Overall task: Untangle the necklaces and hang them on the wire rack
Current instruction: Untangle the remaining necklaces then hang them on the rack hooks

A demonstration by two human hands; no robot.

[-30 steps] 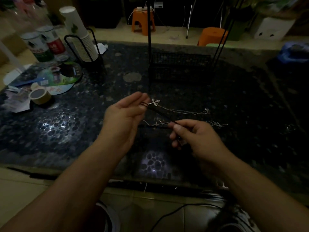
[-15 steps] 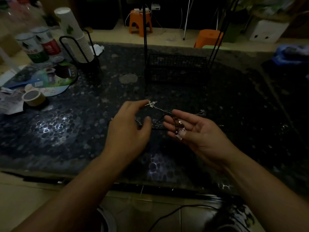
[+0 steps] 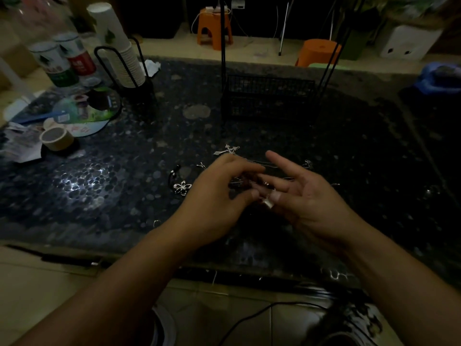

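Table: we see a dark glossy top (image 3: 349, 151) with a pebble pattern, catching a white glare toward its left side.
Wire rack: a black mesh basket (image 3: 268, 98) with thin upright rods stands at the far middle of the table.
Room: beyond the table's far edge we see pale floor, an orange stool (image 3: 214, 27) and a rounder orange stool (image 3: 315, 52); the light is dim.
Left end of the table: a tilted stack of paper cups (image 3: 119, 48) in a black wire holder, two labelled bottles (image 3: 62, 61), a round printed fan (image 3: 86, 109) and a roll of tape (image 3: 57, 138).
Necklaces: we see thin silvery chains in a tangle (image 3: 249, 182) at the table's middle, between the two hands; a cross pendant (image 3: 225, 150) lies just behind them, a flower-shaped pendant (image 3: 182, 187) and a dark cord lie just left.
Left hand: our left hand (image 3: 219, 193) is curled, thumb and fingertips pinching the tangle.
Right hand: our right hand (image 3: 301, 193) is spread palm up, fingers straight, with chain and a small shiny rectangular pendant (image 3: 267, 202) draped across them.
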